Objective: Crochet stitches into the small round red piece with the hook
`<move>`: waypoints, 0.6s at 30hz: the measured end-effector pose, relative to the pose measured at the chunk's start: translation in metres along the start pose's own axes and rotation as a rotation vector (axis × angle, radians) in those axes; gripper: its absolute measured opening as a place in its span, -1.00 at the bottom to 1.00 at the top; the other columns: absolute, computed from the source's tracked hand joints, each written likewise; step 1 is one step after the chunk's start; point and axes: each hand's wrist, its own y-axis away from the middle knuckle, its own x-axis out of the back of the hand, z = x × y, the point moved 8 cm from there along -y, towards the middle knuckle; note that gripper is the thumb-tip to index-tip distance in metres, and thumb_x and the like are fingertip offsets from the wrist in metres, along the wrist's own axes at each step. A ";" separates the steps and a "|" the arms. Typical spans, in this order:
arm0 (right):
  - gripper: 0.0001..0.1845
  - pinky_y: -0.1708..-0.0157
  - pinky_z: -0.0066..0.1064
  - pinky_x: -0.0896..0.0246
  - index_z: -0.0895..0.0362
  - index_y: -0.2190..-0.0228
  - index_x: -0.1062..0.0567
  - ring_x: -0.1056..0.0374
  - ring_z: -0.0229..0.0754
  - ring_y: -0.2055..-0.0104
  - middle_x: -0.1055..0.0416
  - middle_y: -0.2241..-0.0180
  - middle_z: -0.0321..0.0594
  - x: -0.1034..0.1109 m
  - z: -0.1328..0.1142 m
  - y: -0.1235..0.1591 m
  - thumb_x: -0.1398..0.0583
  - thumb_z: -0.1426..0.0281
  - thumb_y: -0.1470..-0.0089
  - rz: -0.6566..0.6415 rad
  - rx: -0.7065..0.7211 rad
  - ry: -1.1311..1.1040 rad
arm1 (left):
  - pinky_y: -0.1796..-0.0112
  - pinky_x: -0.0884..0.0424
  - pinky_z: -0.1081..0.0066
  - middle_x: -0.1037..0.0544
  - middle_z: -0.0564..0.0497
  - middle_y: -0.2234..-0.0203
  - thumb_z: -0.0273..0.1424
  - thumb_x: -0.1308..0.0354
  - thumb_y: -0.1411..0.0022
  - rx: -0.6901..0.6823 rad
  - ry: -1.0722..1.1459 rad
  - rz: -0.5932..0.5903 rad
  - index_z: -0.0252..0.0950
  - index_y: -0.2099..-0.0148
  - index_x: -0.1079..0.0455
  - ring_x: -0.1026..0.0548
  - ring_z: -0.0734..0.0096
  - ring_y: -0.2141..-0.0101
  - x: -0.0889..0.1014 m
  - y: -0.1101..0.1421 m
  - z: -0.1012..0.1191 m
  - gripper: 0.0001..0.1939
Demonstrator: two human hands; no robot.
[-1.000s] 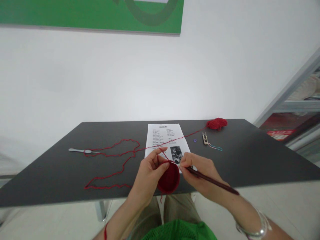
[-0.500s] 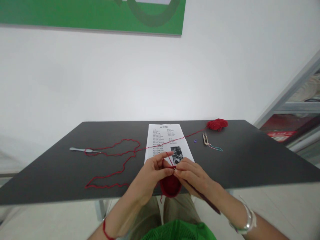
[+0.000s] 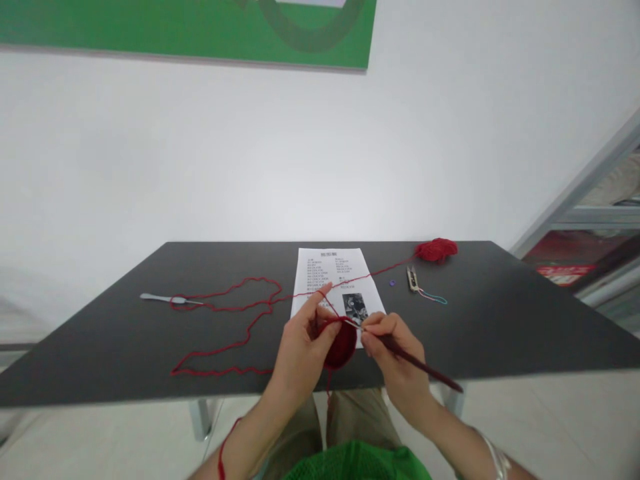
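My left hand (image 3: 306,337) grips the rim of a round, cup-shaped red crochet piece (image 3: 341,348), its index finger raised with red yarn (image 3: 329,303) running over it. In my right hand (image 3: 397,353) is a crochet hook (image 3: 420,363) with a dark red-brown handle, held like a pen. The hook's metal tip meets the upper edge of the piece beside my left thumb. A short yarn tail hangs below the piece. Behind my hands lies a printed sheet (image 3: 367,270) with a small dark photo.
A red yarn ball (image 3: 436,250) sits at the back right, its strand crossing the sheet. Thread snips (image 3: 413,279) with a cord and a small purple ring (image 3: 392,283) lie nearby. On the left, a grey-handled hook (image 3: 163,298) lies by loose yarn on the black table (image 3: 115,347).
Both hands and the crochet piece have risen slightly. My right hand has drawn away to the right, showing the hook's metal shaft. My left index finger is lifted higher.
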 end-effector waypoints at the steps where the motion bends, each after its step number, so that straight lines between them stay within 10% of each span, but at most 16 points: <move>1: -0.88 0.56 -0.49 -0.15 0.07 0.43 -0.34 -0.22 -0.31 0.52 -0.31 0.46 -0.33 0.001 0.005 -0.001 -0.18 0.45 -0.13 0.006 -0.071 -0.065 | 0.35 -0.30 0.45 -0.41 0.14 0.52 -0.51 -0.18 -0.07 -0.022 -0.038 0.007 -0.35 -0.17 -0.31 -0.36 0.47 0.47 0.002 0.000 0.002 -0.43; 4: -0.87 0.58 -0.49 -0.12 0.08 0.44 -0.33 -0.18 -0.32 0.55 -0.30 0.47 -0.34 0.003 0.001 -0.004 -0.16 0.45 -0.14 -0.026 -0.090 -0.030 | 0.33 -0.31 0.45 -0.44 0.12 0.50 -0.54 -0.14 -0.10 -0.078 -0.151 0.032 -0.31 -0.16 -0.33 -0.38 0.46 0.45 0.004 0.001 0.007 -0.46; 11: -0.81 0.39 -0.41 -0.21 0.08 0.38 -0.35 -0.27 -0.22 0.36 -0.36 0.40 -0.23 -0.017 -0.044 0.004 -0.08 0.61 -0.17 -0.429 0.375 0.410 | 0.30 -0.33 0.46 -0.54 0.05 0.44 -0.60 -0.08 -0.12 -0.207 -0.278 0.022 -0.23 -0.02 -0.47 -0.45 0.41 0.41 0.001 0.006 0.024 -0.58; 18: -0.85 0.55 -0.47 -0.08 0.09 0.50 -0.36 -0.19 -0.32 0.53 -0.34 0.48 -0.33 0.006 -0.007 -0.023 -0.25 0.48 -0.02 -0.275 -0.230 -0.140 | 0.20 -0.32 0.43 -0.57 0.02 0.40 -0.60 -0.12 -0.08 -0.180 -0.232 -0.038 -0.22 0.02 -0.51 -0.49 0.34 0.31 0.001 0.006 0.023 -0.59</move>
